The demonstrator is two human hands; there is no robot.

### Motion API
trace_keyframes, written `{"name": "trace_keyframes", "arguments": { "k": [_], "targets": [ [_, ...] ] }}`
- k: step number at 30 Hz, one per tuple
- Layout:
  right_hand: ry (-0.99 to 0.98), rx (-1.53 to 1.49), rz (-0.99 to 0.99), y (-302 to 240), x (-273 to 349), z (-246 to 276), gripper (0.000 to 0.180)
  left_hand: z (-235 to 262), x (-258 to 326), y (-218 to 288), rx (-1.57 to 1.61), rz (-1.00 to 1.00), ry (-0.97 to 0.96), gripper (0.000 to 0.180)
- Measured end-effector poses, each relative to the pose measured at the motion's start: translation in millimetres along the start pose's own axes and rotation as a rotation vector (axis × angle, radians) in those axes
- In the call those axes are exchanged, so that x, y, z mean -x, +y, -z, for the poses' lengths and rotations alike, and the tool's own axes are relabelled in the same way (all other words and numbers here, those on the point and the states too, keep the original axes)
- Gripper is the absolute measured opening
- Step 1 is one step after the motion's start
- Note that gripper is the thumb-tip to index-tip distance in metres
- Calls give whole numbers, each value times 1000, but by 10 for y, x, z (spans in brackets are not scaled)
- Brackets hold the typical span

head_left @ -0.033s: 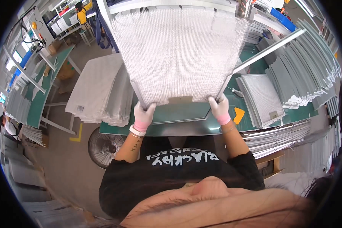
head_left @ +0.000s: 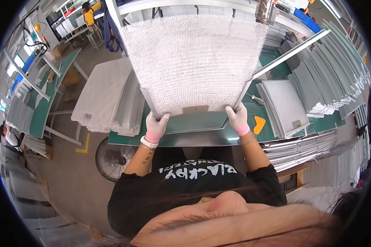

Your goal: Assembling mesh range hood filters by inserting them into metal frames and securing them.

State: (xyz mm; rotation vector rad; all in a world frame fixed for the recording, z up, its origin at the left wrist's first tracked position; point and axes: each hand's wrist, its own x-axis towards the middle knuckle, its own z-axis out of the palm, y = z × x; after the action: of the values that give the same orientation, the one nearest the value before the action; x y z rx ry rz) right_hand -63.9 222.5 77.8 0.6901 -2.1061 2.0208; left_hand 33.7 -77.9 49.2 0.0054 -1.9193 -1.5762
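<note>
A silvery mesh filter panel [head_left: 193,61] is held up in front of me, tilted, with its far end raised. Metal frame strips run along the lower part of its sides, and a small plain plate [head_left: 195,109] sits at the middle of its near edge. My left hand [head_left: 156,125], in a white and pink glove, is closed on the near left corner, thumb on top. Gloved the same way, my right hand [head_left: 237,118] grips the near right corner. Beneath the panel, a rectangular frame [head_left: 193,131] lies on the green worktable [head_left: 130,140], partly hidden.
Stacked mesh sheets [head_left: 101,94] stand at the left. To the right are framed filters [head_left: 285,105], a yellow scraper [head_left: 259,124], a screwdriver [head_left: 257,99] and a slanting metal bar [head_left: 292,55]. Many frame strips [head_left: 329,74] lean farther right. A floor fan [head_left: 115,159] stands below the table's left end.
The panel's far edge has dropped slightly, showing more of the shelf behind it. Both hands keep their grip on the near corners.
</note>
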Motion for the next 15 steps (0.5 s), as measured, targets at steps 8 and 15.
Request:
{"name": "trace_keyframes", "arguments": {
  "k": [8,15],
  "targets": [
    [-36,-317,128,-1095,-345,76,31,312,-566,673,449,-111,-74,32],
    [370,193,289,-833,-297,-87,20,114,-571,739,279,-252,42,35]
  ]
}}
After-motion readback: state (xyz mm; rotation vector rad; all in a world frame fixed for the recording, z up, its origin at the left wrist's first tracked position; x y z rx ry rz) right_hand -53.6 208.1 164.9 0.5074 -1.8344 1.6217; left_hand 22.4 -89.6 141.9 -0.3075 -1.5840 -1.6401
